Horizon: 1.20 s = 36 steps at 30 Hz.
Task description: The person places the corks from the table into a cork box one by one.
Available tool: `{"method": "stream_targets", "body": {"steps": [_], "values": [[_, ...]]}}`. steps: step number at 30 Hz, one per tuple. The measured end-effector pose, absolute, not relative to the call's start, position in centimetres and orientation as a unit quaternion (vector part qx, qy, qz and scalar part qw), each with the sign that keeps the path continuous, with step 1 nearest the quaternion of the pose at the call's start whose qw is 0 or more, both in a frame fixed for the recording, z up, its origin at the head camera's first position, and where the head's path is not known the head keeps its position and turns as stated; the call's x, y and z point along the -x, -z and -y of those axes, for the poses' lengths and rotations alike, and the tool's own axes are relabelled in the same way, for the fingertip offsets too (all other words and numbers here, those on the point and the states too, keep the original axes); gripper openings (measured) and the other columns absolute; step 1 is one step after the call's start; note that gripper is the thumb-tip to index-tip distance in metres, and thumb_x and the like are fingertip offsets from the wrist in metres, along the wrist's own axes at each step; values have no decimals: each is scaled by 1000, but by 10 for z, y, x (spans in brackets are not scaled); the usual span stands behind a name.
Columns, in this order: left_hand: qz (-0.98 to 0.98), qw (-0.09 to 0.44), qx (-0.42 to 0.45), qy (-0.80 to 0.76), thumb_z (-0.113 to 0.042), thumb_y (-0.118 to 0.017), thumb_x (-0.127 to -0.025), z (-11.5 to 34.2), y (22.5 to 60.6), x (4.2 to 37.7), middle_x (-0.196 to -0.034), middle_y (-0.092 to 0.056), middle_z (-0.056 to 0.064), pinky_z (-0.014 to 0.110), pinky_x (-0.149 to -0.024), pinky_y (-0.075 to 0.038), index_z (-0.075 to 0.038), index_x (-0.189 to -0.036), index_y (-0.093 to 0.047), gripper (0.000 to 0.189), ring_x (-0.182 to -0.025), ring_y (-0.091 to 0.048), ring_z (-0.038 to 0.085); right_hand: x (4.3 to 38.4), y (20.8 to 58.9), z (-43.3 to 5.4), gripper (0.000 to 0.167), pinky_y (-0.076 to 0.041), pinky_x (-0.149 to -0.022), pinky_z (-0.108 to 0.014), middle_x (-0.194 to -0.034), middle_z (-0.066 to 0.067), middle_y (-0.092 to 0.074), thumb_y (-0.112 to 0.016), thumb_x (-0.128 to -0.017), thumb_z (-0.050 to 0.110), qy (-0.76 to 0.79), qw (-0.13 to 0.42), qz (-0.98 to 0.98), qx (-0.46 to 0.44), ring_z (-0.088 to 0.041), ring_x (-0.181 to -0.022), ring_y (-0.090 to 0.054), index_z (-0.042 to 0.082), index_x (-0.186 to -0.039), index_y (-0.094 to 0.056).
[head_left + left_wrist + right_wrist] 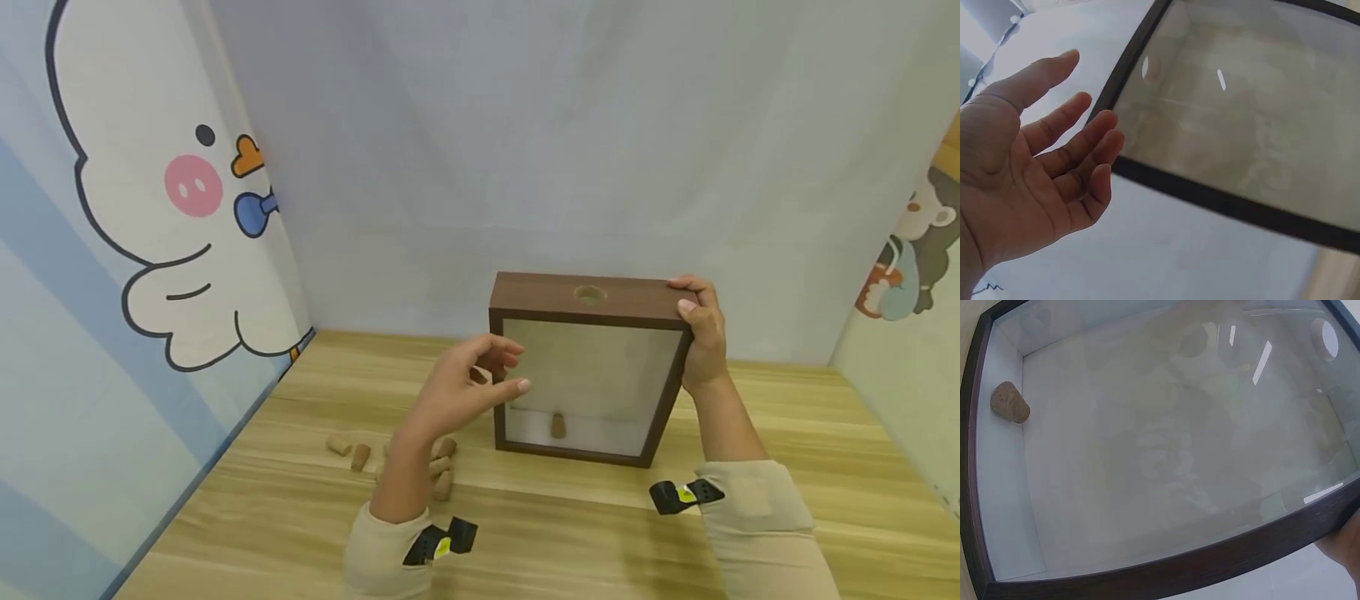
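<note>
One shallow box (540, 293), dark brown wooden frame, standing on the tabletop (525, 533), right of centre in the frame; round hole (590, 294) in the top face; clear front panel (592, 375) with streaks of reflected light in both wrist views. Contents: one tapered cork (558, 426), upright on the pale floor of the box, left of the panel's middle; the same piece appears at the left of the right wrist view. Right hand (703, 333): clamped on the box's upper right corner, thumb over the top's front edge, fingers reaching across the top toward the back. Left hand (453, 387): before the box's left edge, thumb and fingers apart and gently bent, palm bare in the left wrist view. Loose corks (440, 467): a small cluster at lower centre-left, partly hidden by the left forearm, with two more, one lying (339, 444) and one nearer the cluster (361, 457), farther left. Worn items: cream sleeves (757, 508), both arms; black wrist devices (442, 546) with yellow labels, one per wrist. Surround: plain pale cloth (585, 142) behind; white cartoon figure (135, 167), upper left; second printed figure (911, 250), right edge.
</note>
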<state>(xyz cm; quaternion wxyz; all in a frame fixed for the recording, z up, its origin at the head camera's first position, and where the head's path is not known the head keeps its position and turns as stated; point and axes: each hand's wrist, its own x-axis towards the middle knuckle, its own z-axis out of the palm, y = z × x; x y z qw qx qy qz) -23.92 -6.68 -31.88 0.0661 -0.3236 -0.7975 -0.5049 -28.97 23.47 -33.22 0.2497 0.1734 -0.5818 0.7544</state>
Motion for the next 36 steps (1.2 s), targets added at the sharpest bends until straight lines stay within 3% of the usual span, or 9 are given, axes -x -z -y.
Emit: {"method": "stream_targets", "body": {"steps": [6, 10, 18, 25, 30, 36], "values": [[803, 18, 319, 503, -22, -73, -82, 86, 333, 241, -107, -61, 12, 41, -78, -47, -5, -115, -61, 39, -95, -57, 27, 291, 331, -237, 26, -39, -65, -29, -102, -10, -46, -40, -85, 20, -753, 246, 585, -175, -20, -82, -46, 17, -106, -56], [807, -14, 328, 491, -20, -74, -81, 97, 341, 241, -110, -61, 12, 40, -80, -47, -3, -114, -61, 39, -94, -56, 22, 293, 330, -237, 26, -40, -64, -29, -101, -10, -46, -41, -85, 20, -756, 242, 582, -176, -20, -81, -46, 18, -106, -56], [821, -70, 321, 466, -21, -74, -81, 113, 359, 240, -104, -61, 1, 41, -81, -46, -8, -108, -63, 31, -92, -56, 18, 293, 332, -239, 26, -40, -65, -28, -101, -10, -46, -41, -85, 20, -758, 243, 579, -175, -20, -81, -46, 17, -105, -56], [814, -113, 317, 473, -20, -73, -83, 135, 380, 247, -110, -59, 5, 41, -84, -45, -7, -111, -61, 34, -97, -54, 24, 292, 334, -238, 25, -41, -65, -28, -99, -9, -46, -41, -85, 19, -767, 240, 566, -183, -18, -81, -46, 17, -105, -56], [821, -132, 289, 475, -23, -73, -83, 151, 392, 255, -119, -55, 5, 41, -84, -45, -15, -117, -61, 38, -103, -51, 26, 293, 334, -237, 25, -41, -67, -27, -99, -9, -46, -42, -86, 20, -766, 241, 564, -194, -18, -81, -47, 16, -107, -55], [829, -141, 274, 467, -22, -72, -84, 166, 405, 264, -121, -54, 7, 42, -82, -45, -14, -121, -58, 40, -107, -49, 37, 293, 335, -238, 26, -41, -68, -28, -99, -9, -46, -41, -86, 20, -761, 245, 570, -190, -18, -82, -47, 16, -107, -55]]}}
